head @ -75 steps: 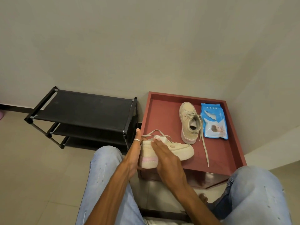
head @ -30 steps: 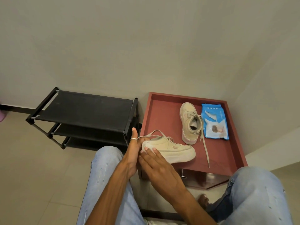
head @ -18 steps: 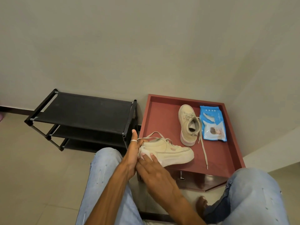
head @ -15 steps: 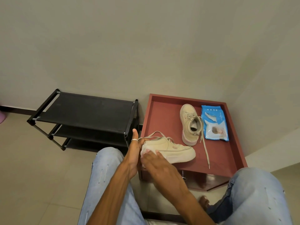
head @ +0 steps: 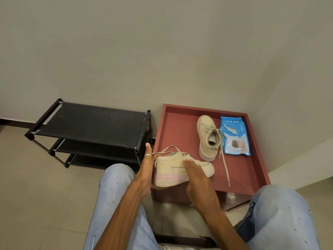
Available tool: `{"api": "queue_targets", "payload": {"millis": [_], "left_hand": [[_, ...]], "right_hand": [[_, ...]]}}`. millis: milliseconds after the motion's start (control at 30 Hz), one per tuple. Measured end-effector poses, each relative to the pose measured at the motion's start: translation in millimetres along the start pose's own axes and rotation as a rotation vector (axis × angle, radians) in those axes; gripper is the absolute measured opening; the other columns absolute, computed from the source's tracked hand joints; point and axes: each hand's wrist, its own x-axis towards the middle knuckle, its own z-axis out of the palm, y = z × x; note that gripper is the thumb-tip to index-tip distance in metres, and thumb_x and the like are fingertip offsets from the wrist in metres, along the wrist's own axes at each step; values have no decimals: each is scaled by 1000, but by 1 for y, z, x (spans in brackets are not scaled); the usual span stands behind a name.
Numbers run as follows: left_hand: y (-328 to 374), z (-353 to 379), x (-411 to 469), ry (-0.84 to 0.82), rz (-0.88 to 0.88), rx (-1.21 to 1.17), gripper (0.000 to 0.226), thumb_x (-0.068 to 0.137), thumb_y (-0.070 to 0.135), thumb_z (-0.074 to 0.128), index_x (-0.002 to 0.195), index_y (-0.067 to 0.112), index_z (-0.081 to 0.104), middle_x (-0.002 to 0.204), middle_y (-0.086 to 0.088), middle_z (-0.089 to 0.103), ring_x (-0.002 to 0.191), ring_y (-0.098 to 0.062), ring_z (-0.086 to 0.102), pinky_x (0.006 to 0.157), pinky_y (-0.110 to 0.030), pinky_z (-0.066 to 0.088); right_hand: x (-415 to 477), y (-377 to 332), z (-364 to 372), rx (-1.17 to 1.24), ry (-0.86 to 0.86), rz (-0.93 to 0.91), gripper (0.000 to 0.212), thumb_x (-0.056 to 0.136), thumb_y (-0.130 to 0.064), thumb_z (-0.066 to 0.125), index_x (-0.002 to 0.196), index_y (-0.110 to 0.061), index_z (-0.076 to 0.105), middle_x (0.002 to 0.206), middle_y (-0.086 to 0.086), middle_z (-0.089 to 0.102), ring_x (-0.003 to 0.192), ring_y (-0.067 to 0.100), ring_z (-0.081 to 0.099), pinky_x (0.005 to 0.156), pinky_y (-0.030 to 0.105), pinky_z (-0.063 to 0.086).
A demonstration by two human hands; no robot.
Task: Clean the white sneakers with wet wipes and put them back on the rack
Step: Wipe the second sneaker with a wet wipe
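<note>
Left hand (head: 146,171) grips the heel of one sneaker (head: 169,168), thumb pointing up, holding it on its side at the near left corner of the red worktop (head: 175,134). Right hand (head: 197,179) lies on the sneaker's side with fingers straight, palm down; cannot tell if a wipe is under it. Second sneaker (head: 207,138) sits upright farther back on the worktop, blue wipes pack (head: 235,136) just beside it on the right, black rack (head: 93,123) left of the worktop.
</note>
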Motion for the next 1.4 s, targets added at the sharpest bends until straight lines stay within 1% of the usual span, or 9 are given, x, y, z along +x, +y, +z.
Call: {"api": "queue_targets", "payload": {"millis": [100, 333, 533, 767, 867, 967, 1067, 1200, 1400], "left_hand": [[-2, 2, 2, -12, 17, -1, 89, 85, 89, 20, 91, 27, 83, 107, -10, 79, 108, -33, 72, 100, -60, 52], [3, 7, -7, 12, 107, 49, 83, 98, 74, 16, 81, 27, 83, 91, -6, 81, 81, -19, 78, 73, -38, 59], [3, 10, -9, -13, 192, 120, 83, 100, 70, 15, 76, 31, 84, 98, -1, 81, 99, -17, 74, 97, -38, 55], [0, 7, -5, 16, 194, 183, 76, 99, 71, 19, 100, 27, 81, 98, -5, 81, 93, -19, 76, 81, -32, 59], [1, 9, -6, 5, 206, 202, 77, 99, 71, 18, 92, 30, 83, 98, -4, 81, 96, -21, 75, 87, -35, 58], [1, 9, -6, -27, 206, 218, 80, 99, 71, 14, 85, 36, 84, 99, 2, 81, 104, -19, 72, 101, -38, 53], [0, 6, -4, -64, 216, 237, 81, 97, 75, 11, 99, 37, 83, 110, 4, 79, 115, -19, 68, 113, -45, 45], [0, 6, -3, -44, 223, 240, 81, 98, 73, 13, 103, 31, 83, 108, 5, 79, 111, -16, 70, 108, -41, 50], [-1, 6, -4, -51, 224, 273, 80, 101, 69, 12, 100, 31, 82, 102, 8, 80, 100, -9, 73, 80, -22, 53]], "right_hand": [[4, 5, 1, 54, 2, 214, 65, 84, 15, 45, 143, -10, 48, 146, 11, 50, 137, 26, 45, 113, 38, 37], [-4, -14, 9, 53, -25, -96, 66, 80, 11, 47, 143, -8, 48, 144, 10, 52, 136, 21, 46, 112, 40, 38], [8, 21, -9, -6, -31, 269, 74, 77, 18, 42, 147, -8, 41, 137, 18, 56, 123, 36, 55, 97, 42, 47], [2, -28, 14, 189, -9, 13, 58, 91, 1, 48, 147, -11, 42, 139, 12, 57, 123, 30, 58, 100, 46, 50], [-4, -11, 8, 88, -36, -65, 66, 87, 8, 45, 150, -12, 38, 147, 10, 49, 135, 26, 48, 107, 43, 45], [-2, 12, -7, -11, -107, 98, 77, 81, 15, 43, 151, -15, 35, 149, 10, 47, 136, 29, 45, 106, 40, 44], [9, 33, -20, -60, -141, 227, 82, 76, 13, 42, 149, -25, 40, 129, 11, 61, 112, 32, 59, 87, 38, 49], [18, 42, -28, -62, -48, 318, 53, 88, 0, 49, 135, -23, 56, 101, 11, 72, 91, 32, 66, 72, 36, 52], [26, 28, -29, 203, 218, 355, 30, 96, -15, 54, 123, -27, 61, 108, -2, 68, 99, 18, 62, 81, 40, 54]]}}
